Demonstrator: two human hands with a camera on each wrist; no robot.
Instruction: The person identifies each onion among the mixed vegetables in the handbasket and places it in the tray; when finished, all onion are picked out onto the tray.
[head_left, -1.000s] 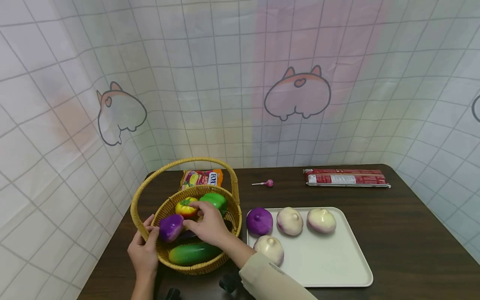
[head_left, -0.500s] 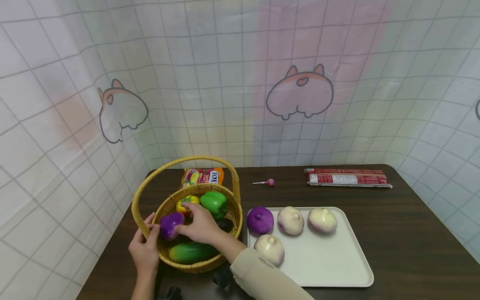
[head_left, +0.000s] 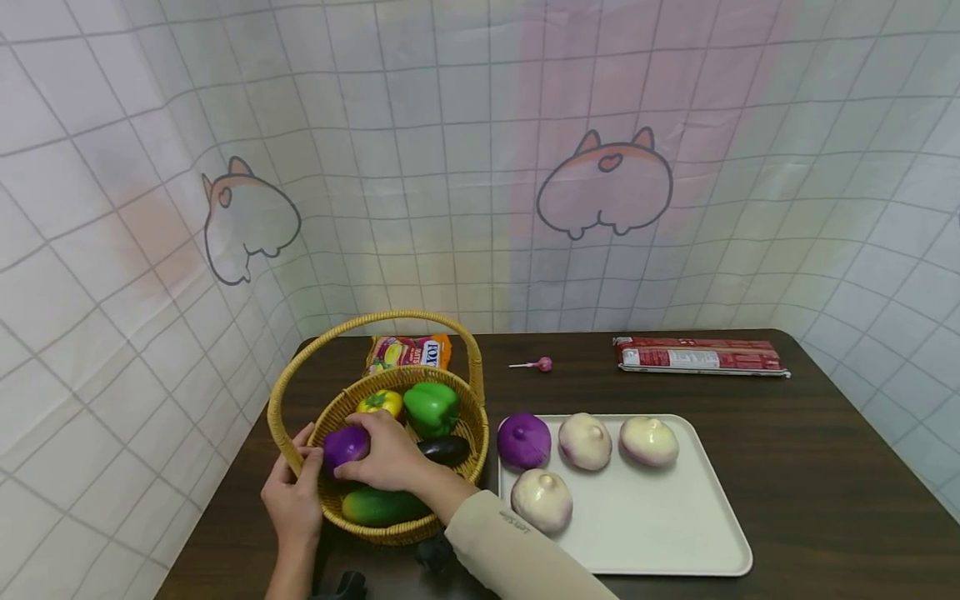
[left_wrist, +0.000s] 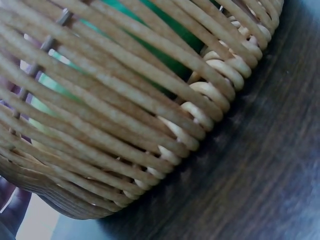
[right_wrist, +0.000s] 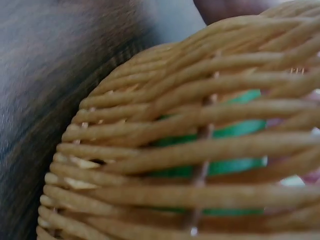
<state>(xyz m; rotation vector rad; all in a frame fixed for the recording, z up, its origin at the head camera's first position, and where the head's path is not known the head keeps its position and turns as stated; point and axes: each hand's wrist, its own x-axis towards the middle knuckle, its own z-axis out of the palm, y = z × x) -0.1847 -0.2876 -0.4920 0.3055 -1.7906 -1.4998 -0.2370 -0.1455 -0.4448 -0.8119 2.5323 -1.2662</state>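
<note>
A yellow wicker basket (head_left: 405,533) with a tall arched handle stands on the left of the table. My left hand (head_left: 294,500) grips its left rim at the foot of the handle. Inside the basket, my right hand (head_left: 390,454) holds a purple onion (head_left: 347,448) between thumb and fingers. Around it lie a yellow pepper (head_left: 380,403), a green pepper (head_left: 432,409), a dark eggplant (head_left: 446,451) and a green cucumber (head_left: 382,507), partly covered by my right hand. Both wrist views show mostly the basket's woven side (left_wrist: 125,100), with green showing through the gaps.
To the right lies a white tray (head_left: 660,517) bearing another purple onion (head_left: 523,442) and several whitish ones (head_left: 585,442). Behind are a colourful snack bag (head_left: 408,352), a lollipop (head_left: 542,364) and a long red packet (head_left: 701,357). A grid-patterned curtain (head_left: 420,208) surrounds the table.
My right hand has moved left and down inside the basket and closed round the purple onion, uncovering the eggplant and green pepper. My left hand keeps its place on the rim.
</note>
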